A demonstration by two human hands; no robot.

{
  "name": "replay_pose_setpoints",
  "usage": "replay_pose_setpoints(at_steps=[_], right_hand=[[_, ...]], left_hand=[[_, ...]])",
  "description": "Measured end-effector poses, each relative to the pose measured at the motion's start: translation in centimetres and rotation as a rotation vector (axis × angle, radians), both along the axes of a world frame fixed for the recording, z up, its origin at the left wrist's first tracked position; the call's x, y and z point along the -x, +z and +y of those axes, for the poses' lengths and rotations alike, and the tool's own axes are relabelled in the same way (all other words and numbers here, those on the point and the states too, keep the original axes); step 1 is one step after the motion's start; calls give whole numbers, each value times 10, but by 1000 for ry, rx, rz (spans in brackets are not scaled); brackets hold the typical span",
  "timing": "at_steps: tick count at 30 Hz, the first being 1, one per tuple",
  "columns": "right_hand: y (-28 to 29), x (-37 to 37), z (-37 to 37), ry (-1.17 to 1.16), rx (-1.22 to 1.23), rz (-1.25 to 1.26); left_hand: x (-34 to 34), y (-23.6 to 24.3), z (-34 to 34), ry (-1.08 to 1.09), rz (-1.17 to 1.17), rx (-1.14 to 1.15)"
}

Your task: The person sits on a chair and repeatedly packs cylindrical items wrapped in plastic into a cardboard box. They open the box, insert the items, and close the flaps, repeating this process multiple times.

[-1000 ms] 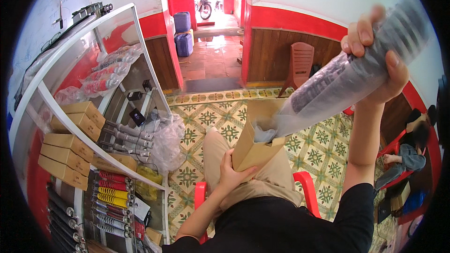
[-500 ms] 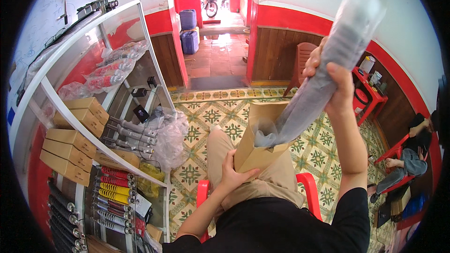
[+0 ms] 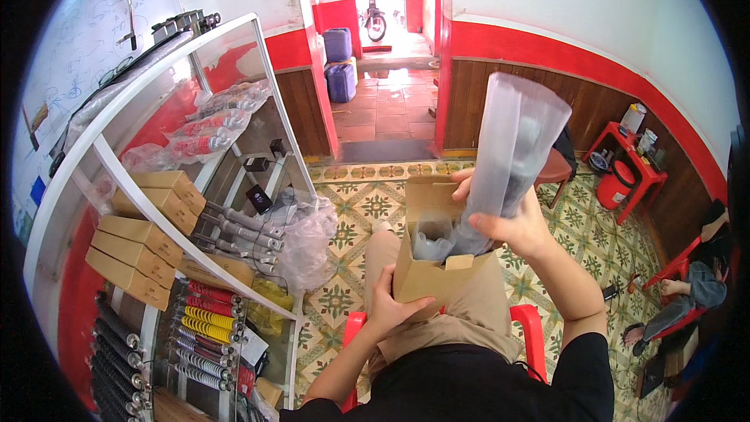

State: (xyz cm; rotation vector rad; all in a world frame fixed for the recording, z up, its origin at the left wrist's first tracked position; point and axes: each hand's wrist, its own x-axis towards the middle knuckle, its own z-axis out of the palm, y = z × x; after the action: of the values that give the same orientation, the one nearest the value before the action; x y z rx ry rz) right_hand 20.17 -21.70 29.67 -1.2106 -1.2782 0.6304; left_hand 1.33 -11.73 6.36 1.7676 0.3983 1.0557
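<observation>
My left hand is closed around the lower side of an upright cardboard box, which stands open-topped between my thighs. In my right hand is a shock absorber in a cloudy plastic sleeve, its dark shape only dimly seen. The sleeve leans to the right. Its lower end sits inside the box's right side, while the loose upper end rises above my fingers. A second plastic-wrapped piece fills the left side of the box opening; its contents are hidden.
At left, a glass-fronted shelf holds cardboard boxes, coloured shock absorbers and bagged parts. A red stool and red bucket stand at right. Another person sits at the right edge. A doorway with blue jugs lies ahead.
My right hand has lowered the wrapped shock absorber down and leftward, deeper into the box. My left hand keeps its hold on the box. The view has shifted slightly.
</observation>
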Motion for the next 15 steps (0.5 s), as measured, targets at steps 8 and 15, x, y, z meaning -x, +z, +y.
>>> replay_pose_setpoints(at_steps=[8, 15], right_hand=[[-62, -7, 6, -104, 7, -27], [-74, -1, -2, -80, 21, -89]], left_hand=[[-1, -2, 5, -7, 19, -20], [1, -8, 8, 27, 56, -62]])
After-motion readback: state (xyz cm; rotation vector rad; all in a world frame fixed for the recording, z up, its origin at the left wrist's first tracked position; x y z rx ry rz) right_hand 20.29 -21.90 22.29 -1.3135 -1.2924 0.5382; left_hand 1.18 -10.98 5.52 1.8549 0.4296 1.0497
